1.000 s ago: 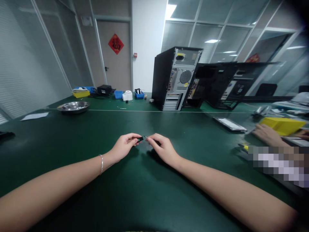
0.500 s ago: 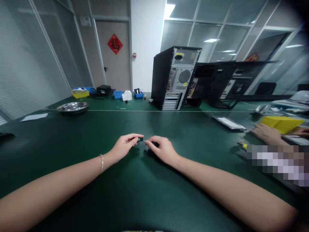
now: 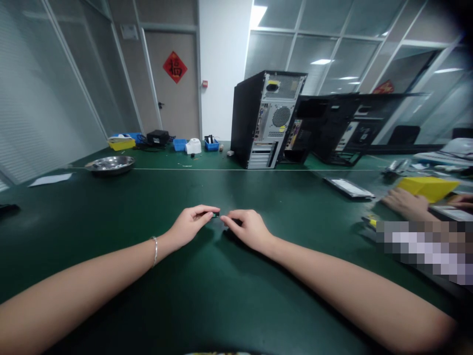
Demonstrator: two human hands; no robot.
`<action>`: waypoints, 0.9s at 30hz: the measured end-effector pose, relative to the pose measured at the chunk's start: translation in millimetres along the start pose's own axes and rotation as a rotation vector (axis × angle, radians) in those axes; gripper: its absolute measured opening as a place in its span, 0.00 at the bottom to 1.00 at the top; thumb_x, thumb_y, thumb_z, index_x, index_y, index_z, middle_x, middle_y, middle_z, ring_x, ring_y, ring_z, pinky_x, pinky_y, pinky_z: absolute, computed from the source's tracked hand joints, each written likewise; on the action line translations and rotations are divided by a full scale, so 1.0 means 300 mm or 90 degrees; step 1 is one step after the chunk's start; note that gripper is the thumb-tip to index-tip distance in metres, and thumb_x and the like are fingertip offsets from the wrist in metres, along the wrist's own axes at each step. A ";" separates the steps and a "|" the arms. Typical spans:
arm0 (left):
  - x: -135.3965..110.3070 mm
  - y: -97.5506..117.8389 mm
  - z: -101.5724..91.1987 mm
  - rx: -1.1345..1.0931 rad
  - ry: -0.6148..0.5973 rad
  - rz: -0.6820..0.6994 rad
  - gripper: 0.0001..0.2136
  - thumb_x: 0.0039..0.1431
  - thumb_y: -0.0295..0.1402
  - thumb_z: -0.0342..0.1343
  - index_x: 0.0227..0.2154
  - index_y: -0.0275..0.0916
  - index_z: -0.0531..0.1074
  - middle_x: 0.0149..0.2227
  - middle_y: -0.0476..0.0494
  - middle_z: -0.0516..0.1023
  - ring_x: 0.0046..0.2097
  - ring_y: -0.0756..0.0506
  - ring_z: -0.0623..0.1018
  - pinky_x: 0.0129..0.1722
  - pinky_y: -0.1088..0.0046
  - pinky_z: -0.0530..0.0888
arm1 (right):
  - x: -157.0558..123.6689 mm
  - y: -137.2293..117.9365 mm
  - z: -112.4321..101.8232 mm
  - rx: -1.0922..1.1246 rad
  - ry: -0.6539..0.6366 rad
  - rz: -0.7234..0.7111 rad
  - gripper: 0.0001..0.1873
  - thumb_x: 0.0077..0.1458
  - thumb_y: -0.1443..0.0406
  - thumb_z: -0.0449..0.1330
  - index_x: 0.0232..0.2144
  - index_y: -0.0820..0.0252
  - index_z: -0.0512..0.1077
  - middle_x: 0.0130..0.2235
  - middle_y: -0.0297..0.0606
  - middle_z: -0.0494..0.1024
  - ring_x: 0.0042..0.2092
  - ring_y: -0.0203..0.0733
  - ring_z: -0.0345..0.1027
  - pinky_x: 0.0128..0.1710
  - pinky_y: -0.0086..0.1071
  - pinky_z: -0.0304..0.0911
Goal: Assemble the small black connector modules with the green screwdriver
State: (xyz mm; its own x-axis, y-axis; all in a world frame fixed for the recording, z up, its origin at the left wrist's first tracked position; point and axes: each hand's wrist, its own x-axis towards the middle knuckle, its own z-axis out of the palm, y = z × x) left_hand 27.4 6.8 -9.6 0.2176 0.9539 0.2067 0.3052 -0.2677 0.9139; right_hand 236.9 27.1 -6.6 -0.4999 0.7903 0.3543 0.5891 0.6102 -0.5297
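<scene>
Just above the middle of the green tabletop [image 3: 236, 296], my left hand [image 3: 192, 224] pinches a small green and black electronic part [image 3: 216, 215] between thumb and fingers. Most of that part is covered by the fingers, so its exact kind cannot be made out. My right hand [image 3: 248, 229] is close beside it on the right, thumb and index finger pressed together near the part's end. A thin light piece runs from the part toward those fingertips; it is too small to name. A silver bracelet [image 3: 154, 251] circles my left wrist.
A computer tower [image 3: 264, 121] and opened cases [image 3: 343, 130] stand at the back. A metal bowl [image 3: 113, 165] lies left, small blue bins [image 3: 180, 144] behind it. At right is a flat drive-like item [image 3: 351, 188], and another person's hand [image 3: 404, 203] touches a yellow box [image 3: 428, 187].
My left thumb has shifted slightly along the small part, and my right fingertips have moved a little left, closer to it. The other person's hand stays at the yellow box.
</scene>
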 end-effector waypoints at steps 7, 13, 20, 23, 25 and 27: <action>0.004 -0.003 0.007 -0.042 0.011 0.010 0.12 0.58 0.38 0.60 0.42 0.38 0.79 0.45 0.39 0.83 0.47 0.40 0.80 0.50 0.63 0.75 | -0.005 -0.003 0.001 -0.028 -0.003 -0.021 0.18 0.65 0.59 0.55 0.27 0.57 0.77 0.29 0.34 0.80 0.29 0.36 0.68 0.29 0.28 0.54; 0.009 -0.011 0.002 -0.046 0.036 0.000 0.13 0.58 0.39 0.61 0.41 0.38 0.79 0.44 0.39 0.83 0.47 0.40 0.80 0.48 0.63 0.75 | -0.005 0.000 0.003 -0.014 0.002 -0.008 0.19 0.65 0.58 0.54 0.26 0.58 0.76 0.29 0.34 0.80 0.29 0.36 0.69 0.29 0.28 0.54; 0.004 -0.006 0.003 -0.049 0.044 -0.011 0.13 0.57 0.39 0.61 0.41 0.38 0.80 0.43 0.39 0.84 0.46 0.40 0.81 0.47 0.63 0.76 | -0.005 -0.003 0.002 -0.014 -0.001 0.005 0.18 0.65 0.58 0.55 0.27 0.57 0.76 0.29 0.33 0.80 0.30 0.36 0.69 0.30 0.27 0.54; 0.003 -0.006 0.002 -0.038 0.041 0.004 0.12 0.57 0.38 0.62 0.41 0.38 0.80 0.44 0.40 0.84 0.46 0.40 0.81 0.48 0.63 0.76 | -0.005 -0.006 -0.001 -0.016 -0.001 0.001 0.18 0.65 0.59 0.55 0.26 0.58 0.76 0.28 0.33 0.80 0.29 0.36 0.69 0.30 0.28 0.54; 0.003 -0.006 0.002 -0.034 0.038 0.010 0.12 0.56 0.38 0.63 0.41 0.39 0.80 0.44 0.40 0.84 0.46 0.40 0.81 0.49 0.63 0.76 | -0.005 -0.007 -0.002 -0.018 -0.002 -0.002 0.18 0.65 0.59 0.55 0.26 0.58 0.76 0.28 0.34 0.79 0.29 0.36 0.68 0.30 0.28 0.54; 0.003 -0.007 0.002 -0.040 0.035 0.000 0.12 0.56 0.38 0.63 0.41 0.39 0.80 0.44 0.41 0.84 0.46 0.40 0.81 0.49 0.64 0.76 | -0.004 -0.006 -0.002 -0.014 -0.004 -0.007 0.18 0.65 0.59 0.55 0.26 0.58 0.76 0.28 0.33 0.79 0.29 0.36 0.68 0.30 0.28 0.54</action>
State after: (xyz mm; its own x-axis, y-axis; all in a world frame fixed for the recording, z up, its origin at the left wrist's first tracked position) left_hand 27.5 8.2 -11.4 0.1650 0.9606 0.2235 0.2461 -0.2595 0.9338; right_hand 236.8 25.1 -5.8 -0.5105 0.7829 0.3556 0.5976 0.6204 -0.5079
